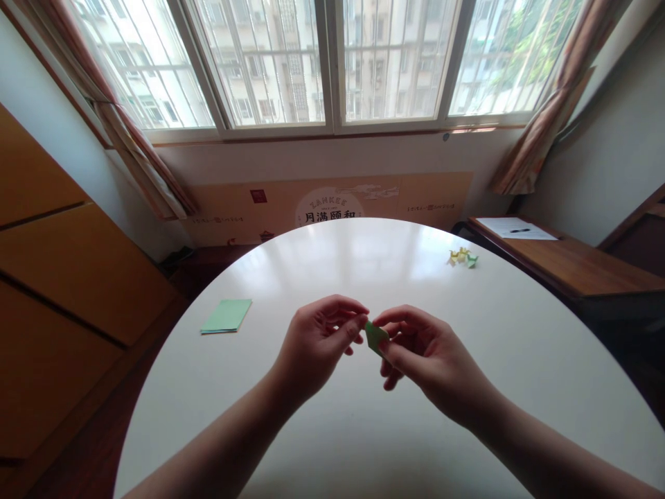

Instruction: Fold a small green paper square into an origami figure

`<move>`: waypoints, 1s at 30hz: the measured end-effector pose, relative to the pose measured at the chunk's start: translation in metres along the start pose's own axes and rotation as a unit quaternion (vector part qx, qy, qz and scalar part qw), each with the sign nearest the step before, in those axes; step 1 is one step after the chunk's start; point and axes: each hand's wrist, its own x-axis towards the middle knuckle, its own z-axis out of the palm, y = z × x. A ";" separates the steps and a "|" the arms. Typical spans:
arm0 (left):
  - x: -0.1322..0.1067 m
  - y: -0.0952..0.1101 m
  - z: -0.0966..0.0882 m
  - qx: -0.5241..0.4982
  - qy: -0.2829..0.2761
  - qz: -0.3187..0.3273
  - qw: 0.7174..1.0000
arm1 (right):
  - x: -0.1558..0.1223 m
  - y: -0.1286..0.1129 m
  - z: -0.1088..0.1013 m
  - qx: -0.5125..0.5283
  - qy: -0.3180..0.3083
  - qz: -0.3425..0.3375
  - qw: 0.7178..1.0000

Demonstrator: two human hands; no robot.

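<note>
Above the middle of the round white table (364, 430), both my hands meet on a small folded piece of green paper (374, 336). My left hand (316, 350) pinches its left tip between thumb and forefinger. My right hand (423, 360) grips the paper from the right, fingers curled around it. Most of the paper is hidden by my fingers. A stack of green paper sheets (226, 316) lies flat on the table to the left of my hands.
Small folded yellow and green paper pieces (462, 258) sit near the table's far right edge. A wooden desk (571, 267) with a white sheet and a pen (515, 229) stands at the right. Wooden cabinets (62, 277) line the left wall; a window (332, 62) lies ahead.
</note>
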 end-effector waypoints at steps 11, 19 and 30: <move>0.002 0.008 -0.008 0.036 -0.056 0.055 0.996 | -0.001 -0.005 -0.001 0.014 0.013 0.018 1.000; 0.005 0.009 -0.005 -0.012 -0.059 -0.025 0.998 | -0.001 -0.002 -0.002 0.001 0.031 0.012 0.999; 0.005 0.007 -0.004 -0.044 -0.053 -0.057 0.996 | -0.002 0.000 -0.001 -0.014 0.028 -0.008 0.999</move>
